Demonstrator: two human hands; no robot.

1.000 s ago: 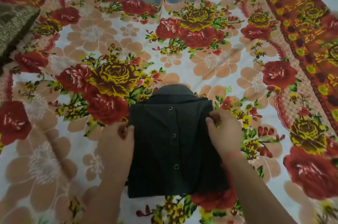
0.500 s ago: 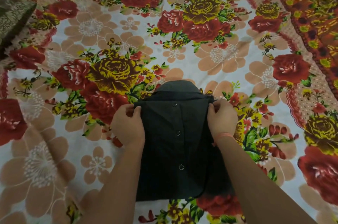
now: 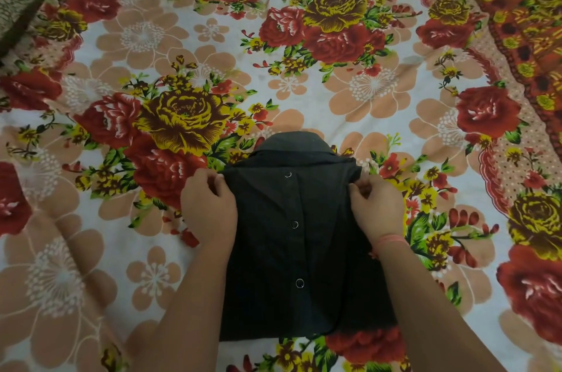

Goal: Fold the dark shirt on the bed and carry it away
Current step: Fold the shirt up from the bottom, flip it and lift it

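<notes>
- Left hand (image 3: 209, 207) and right hand (image 3: 375, 209) pinching the upper corners of the folded dark shirt (image 3: 298, 244).
- Lying flat on the floral bed (image 3: 365, 92), collar pointing away.

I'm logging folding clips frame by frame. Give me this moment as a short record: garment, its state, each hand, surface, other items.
garment: dark shirt, three snap buttons showing
state: folded to a narrow rectangle, collar at the far end, lying flat
left hand: pinching the shirt's upper left corner
right hand: pinching the upper right corner; pink band on the wrist
surface: floral bedsheet
other: patterned dark cloth at far left edge
</notes>
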